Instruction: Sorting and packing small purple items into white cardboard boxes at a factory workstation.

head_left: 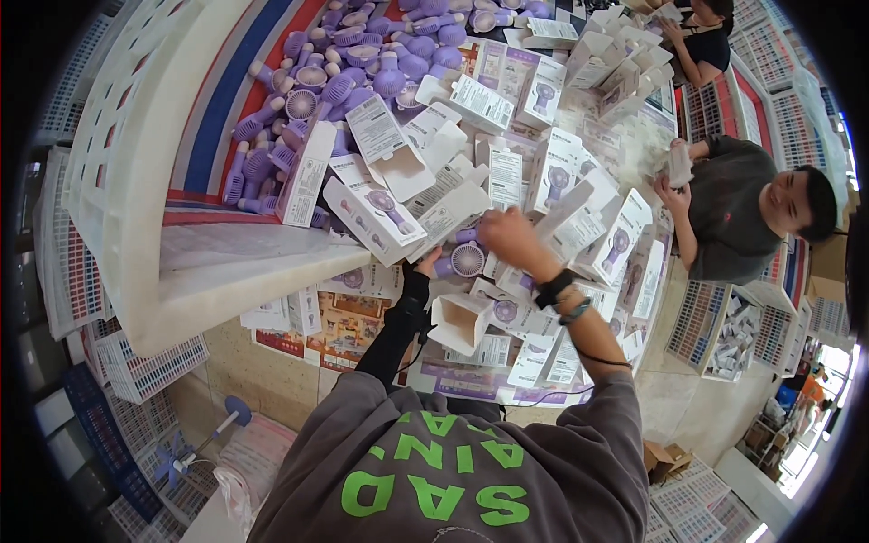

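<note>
My left hand (427,261) grips the lower side of a white cardboard box (450,220), which lies tilted among other boxes. At that box's right end is my right hand (510,237), its fingers curled inward; what they hold, if anything, is hidden. Just below the box, between my hands, lies a purple handheld fan (467,259) with a round grille. Left of my left hand leans a printed fan box (378,210), and an upright box with its end open (461,323) stands nearer to me.
Many purple fans (337,88) fill a large white crate (136,299) at the left. Printed white boxes (554,172) crowd the table. Across it on the right, a person (742,208) handles a small item; another person (701,45) is farther back. Baskets (733,330) stand around.
</note>
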Demonstrator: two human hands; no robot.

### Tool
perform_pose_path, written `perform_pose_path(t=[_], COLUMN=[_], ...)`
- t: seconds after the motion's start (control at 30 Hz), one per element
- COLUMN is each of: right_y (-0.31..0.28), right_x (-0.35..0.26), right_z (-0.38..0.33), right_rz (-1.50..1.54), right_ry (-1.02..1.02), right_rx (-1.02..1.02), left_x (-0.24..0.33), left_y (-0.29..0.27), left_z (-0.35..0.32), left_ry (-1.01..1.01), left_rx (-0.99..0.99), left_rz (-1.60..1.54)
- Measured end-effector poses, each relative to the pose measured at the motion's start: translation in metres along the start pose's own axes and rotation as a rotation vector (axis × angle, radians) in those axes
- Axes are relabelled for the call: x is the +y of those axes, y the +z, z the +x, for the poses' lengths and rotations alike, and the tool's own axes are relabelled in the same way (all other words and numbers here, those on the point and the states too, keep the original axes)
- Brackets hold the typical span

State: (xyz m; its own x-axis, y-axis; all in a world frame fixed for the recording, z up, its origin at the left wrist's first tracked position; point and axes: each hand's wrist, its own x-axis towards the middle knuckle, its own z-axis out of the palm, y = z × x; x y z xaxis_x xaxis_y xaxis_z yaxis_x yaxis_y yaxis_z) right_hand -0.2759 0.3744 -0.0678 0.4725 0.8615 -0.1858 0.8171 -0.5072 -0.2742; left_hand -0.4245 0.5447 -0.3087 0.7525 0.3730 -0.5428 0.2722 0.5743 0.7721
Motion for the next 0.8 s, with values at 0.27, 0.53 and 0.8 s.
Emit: perform_pose_path(t=[0.27,0.53,0.8], right_y=[0.097,0.117,0.092], right_x=[0.007,0.028,0.043], right_z=[0.032,0.04,0.063], right_rz=[-0.315,-0.083,-0.409], right_ry=[0.071,0.459,0.578], right_rx=[0.22,-0.02,0.138], left_x=[0.051,0.079,0.02], left_y=[0.016,0.02,-0.023], left_z=[-0.021,-0.062,-0.048], left_ry=[0.341,0.374,0.4], left_rx=[-0.021,-0.034,-0.054], left_rz=[0.361,0.334,0.362])
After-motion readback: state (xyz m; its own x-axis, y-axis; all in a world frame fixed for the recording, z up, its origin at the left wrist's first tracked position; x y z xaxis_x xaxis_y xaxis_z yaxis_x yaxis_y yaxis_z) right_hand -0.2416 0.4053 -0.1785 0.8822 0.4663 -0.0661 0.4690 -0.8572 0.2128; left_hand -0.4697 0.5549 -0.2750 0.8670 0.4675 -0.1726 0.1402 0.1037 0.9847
